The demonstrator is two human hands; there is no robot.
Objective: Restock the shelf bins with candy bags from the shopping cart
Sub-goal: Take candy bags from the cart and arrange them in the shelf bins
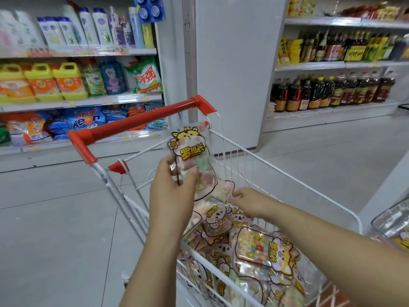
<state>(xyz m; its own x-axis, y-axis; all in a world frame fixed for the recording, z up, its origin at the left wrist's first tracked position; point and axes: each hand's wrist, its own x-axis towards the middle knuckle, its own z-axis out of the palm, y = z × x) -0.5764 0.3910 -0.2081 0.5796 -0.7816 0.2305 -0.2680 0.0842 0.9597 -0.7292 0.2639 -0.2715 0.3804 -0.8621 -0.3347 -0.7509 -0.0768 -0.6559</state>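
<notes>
- Head view, nearest first: two bare forearms reach out over the cart (285, 173), a white wire basket with a red handle (137, 122).
- The right hand (247, 201) is down at the pile (250, 247) of candy bags, palm down, fingers curled onto a bag at the far end. Whether they have closed on it I cannot tell; the fingertips are hidden.
- The left hand (172, 191) holds one bag (192, 156) upright above the basket, thumb across the front, fingers behind, pinching its lower half. The bag is clear, with a yellow cartoon animal on top and pastel sweets inside.
- The rest of the stock lies heaped in the basket, bags overlapping at all angles.
- At the right edge a clear bin (391, 220) shows, near the cart, with a bag or two inside. That looks like where this goes.
- Beyond, across the aisle, shelves (84, 100) carry detergent, and further right, dark bottles.
- Risks, as I judge them: the held bag is gripped low and one-handed, so the slick film may slide or flop over when swung toward the bin.
- The right hand could drag up neighbouring bags from the tangle and spill them over the rim.
- Leaning on the basket may roll the cart away.
</notes>
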